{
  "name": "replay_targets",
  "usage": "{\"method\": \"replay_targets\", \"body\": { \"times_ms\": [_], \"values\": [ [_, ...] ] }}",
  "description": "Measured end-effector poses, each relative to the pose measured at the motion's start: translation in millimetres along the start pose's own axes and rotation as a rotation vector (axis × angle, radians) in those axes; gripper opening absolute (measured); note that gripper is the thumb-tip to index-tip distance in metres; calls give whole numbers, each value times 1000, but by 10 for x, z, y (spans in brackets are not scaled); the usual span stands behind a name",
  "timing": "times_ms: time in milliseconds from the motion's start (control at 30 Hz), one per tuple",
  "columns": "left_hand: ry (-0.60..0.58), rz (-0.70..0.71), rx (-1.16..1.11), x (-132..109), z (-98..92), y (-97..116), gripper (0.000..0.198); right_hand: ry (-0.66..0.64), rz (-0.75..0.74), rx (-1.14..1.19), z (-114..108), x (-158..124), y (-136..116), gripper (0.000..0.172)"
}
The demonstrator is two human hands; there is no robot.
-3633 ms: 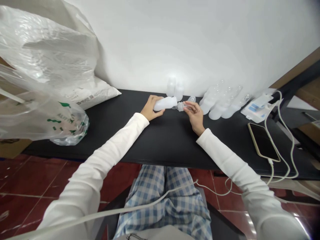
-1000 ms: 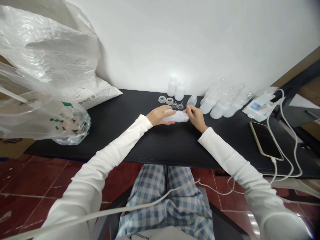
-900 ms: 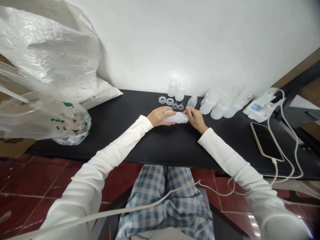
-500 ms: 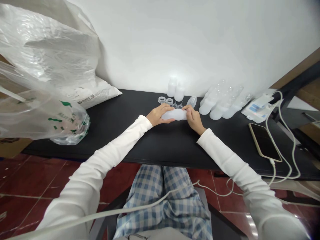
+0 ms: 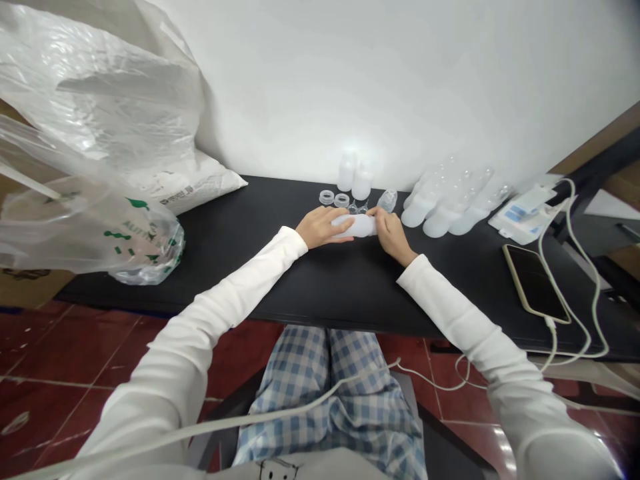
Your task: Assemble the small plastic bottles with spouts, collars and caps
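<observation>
1. Milky white plastic bottle [image 5: 359,225]: smooth, matte, round-bodied, lying on its side between both hands, narrower end to the right. Contact with the tabletop hidden.
2. Left hand [image 5: 320,227]: fingers [image 5: 336,220] held together, laid flat along the bottle's body and clamped on it from the left.
3. Right hand [image 5: 393,235]: fingertips [image 5: 374,213] bunched close together, clamped on the bottle's narrower end.
4. Just behind the hands, on a matte black table [image 5: 350,287]: two clear plastic rings [image 5: 334,198], two small clear funnel-shaped pieces [image 5: 359,208] partly hidden, a small clear bottle [image 5: 387,200] on its side, and two frosted upright bottles [image 5: 355,179].
5. Farther right: translucent plastic bottles [image 5: 445,203] in a slanted row, a flat white-and-blue packet [image 5: 523,223], a dark-screened smartphone [image 5: 535,283] and a white cable [image 5: 565,267].
6. Far left: a crinkled clear plastic bag [image 5: 85,220] with green print, beside a white woven sack [image 5: 200,187] against the wall.
7. Below the table edge: blue-and-white checked trousers [image 5: 325,407].
</observation>
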State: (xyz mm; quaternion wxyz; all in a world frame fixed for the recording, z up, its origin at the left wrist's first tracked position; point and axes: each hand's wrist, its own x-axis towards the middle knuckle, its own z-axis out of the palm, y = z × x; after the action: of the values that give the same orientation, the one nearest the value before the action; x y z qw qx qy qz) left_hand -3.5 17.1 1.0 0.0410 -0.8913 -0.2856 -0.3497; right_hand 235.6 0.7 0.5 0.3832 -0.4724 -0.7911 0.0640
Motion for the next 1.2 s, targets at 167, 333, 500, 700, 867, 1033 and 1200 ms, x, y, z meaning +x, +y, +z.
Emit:
{"method": "replay_targets", "body": {
  "times_ms": [167,333,500,700,867,1033,1200],
  "values": [
    [101,-156,-152,-50,-58,30,47,139,-53,-180,-140,26,37,57],
    [269,-441,-325,-75,-121,42,47,230,-70,-268,-168,88,112,45],
    [382,-689,-581,-26,-103,-19,52,187,-85,-256,-61,105,176,46],
    [392,-754,-703,-4,-87,-50,52,221,-64,-178,-33,94,329,45],
    [380,-747,-726,-9,-85,-47,51,372,-20,-130,-100,85,249,48],
    [422,-812,-752,11,-80,-69,48,592,103,-9,-148,19,51,49],
    [414,-839,-750,17,-70,-81,46,411,134,178,-44,-21,44,50]
  ]
}}
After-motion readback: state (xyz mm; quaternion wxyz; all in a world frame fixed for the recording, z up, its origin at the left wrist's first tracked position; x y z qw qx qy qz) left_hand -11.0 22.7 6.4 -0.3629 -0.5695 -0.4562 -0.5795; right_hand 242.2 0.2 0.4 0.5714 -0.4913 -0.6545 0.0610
